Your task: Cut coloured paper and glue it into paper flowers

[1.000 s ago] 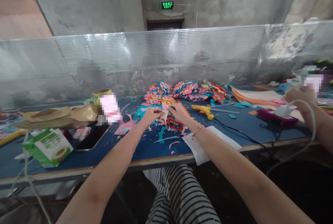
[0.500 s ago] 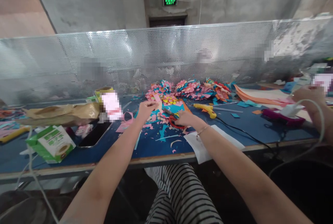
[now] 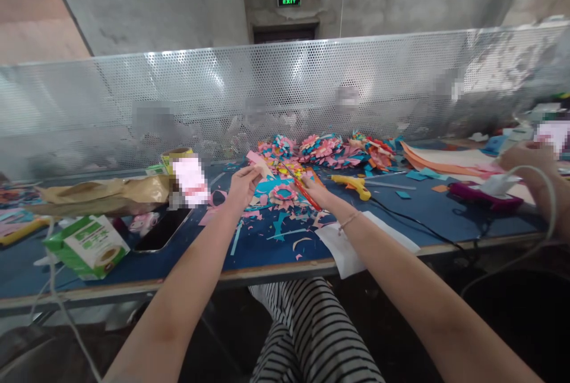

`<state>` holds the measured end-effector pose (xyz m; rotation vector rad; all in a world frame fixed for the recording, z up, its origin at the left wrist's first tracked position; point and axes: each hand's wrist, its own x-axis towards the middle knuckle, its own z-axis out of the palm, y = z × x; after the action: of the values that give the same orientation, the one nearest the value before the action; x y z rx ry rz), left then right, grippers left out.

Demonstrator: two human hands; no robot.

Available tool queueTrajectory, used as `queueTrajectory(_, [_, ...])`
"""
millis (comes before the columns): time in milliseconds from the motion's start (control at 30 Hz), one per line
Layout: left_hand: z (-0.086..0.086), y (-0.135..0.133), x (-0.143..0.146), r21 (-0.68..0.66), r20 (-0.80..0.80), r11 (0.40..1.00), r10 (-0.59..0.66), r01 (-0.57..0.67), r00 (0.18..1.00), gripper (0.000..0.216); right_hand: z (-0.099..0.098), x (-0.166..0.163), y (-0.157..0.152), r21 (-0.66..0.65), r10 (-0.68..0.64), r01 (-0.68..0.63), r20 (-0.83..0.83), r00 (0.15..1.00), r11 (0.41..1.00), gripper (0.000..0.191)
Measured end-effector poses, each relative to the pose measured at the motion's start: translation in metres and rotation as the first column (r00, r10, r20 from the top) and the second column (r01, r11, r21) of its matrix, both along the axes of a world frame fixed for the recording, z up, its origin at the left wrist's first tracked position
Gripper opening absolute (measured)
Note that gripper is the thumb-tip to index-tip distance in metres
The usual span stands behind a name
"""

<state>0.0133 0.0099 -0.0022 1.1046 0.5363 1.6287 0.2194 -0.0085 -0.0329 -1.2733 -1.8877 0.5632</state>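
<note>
Between the fingertips of my left hand [image 3: 244, 186] are pinched pieces of pink and cream paper [image 3: 260, 163], sticking up to the right. My right hand [image 3: 317, 192] is closed around red-handled scissors [image 3: 304, 188], whose blades point up and to the left, apart from the paper. Below and between my hands lies a pink paper flower [image 3: 284, 193] among blue and pink scraps. Just behind the hands sit several finished-looking paper flowers [image 3: 320, 146] in pink, blue, yellow and red.
A yellow glue gun [image 3: 351, 186] with a black cord lies to the right, near a white sheet [image 3: 356, 246]. Orange and cream paper sheets [image 3: 439, 163] are farther right. Left are a phone [image 3: 164, 231], a green box [image 3: 89, 246] and a brown bag [image 3: 107, 193]. Another person's hand [image 3: 523, 160] is at far right.
My left hand has moved slightly left with the paper raised. The scissors have turned in my right hand so their blades point up-left, and the pink flower below is uncovered.
</note>
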Motion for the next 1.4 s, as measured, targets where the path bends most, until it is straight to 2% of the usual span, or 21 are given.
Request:
queueTrajectory(100, [0.0, 0.0, 0.0, 0.007, -0.014, 1.0, -0.028, 0.028, 1.0, 0.024, -0.007, -0.002, 0.001, 0.07, 0.134, -0.126, -0.123, 0.983, 0.99, 0.038])
queueTrajectory(200, [-0.001, -0.002, 0.003, -0.002, -0.059, 0.999, -0.038, 0.038, 0.998, 0.022, -0.009, -0.005, -0.001, 0.064, 0.212, -0.205, -0.138, 0.967, 0.977, 0.04])
queueTrajectory(300, [0.0, -0.005, 0.007, -0.028, -0.082, 0.998, -0.051, 0.049, 0.995, 0.022, -0.009, -0.007, -0.003, 0.026, 0.242, -0.24, -0.128, 0.962, 0.97, 0.042])
queueTrajectory(500, [0.0, -0.009, 0.012, -0.037, -0.076, 0.998, -0.054, 0.051, 0.996, 0.022, -0.008, -0.011, -0.008, 0.03, 0.294, -0.293, -0.175, 0.94, 0.955, 0.044])
queueTrajectory(767, [0.0, -0.008, 0.011, -0.042, -0.061, 0.998, -0.043, 0.04, 0.997, 0.023, -0.007, -0.01, -0.008, 0.082, 0.261, -0.253, -0.105, 0.96, 0.964, 0.042])
queueTrajectory(1000, [0.002, -0.009, 0.01, -0.041, -0.062, 0.999, -0.033, 0.031, 0.998, 0.021, 0.002, -0.009, -0.016, 0.042, 0.196, -0.195, -0.026, 0.98, 0.98, 0.04])
queueTrajectory(1400, [-0.002, -0.006, 0.011, -0.025, -0.088, 0.999, -0.023, 0.021, 0.996, 0.025, -0.001, -0.009, -0.011, 0.05, 0.208, -0.206, -0.037, 0.977, 0.977, 0.047])
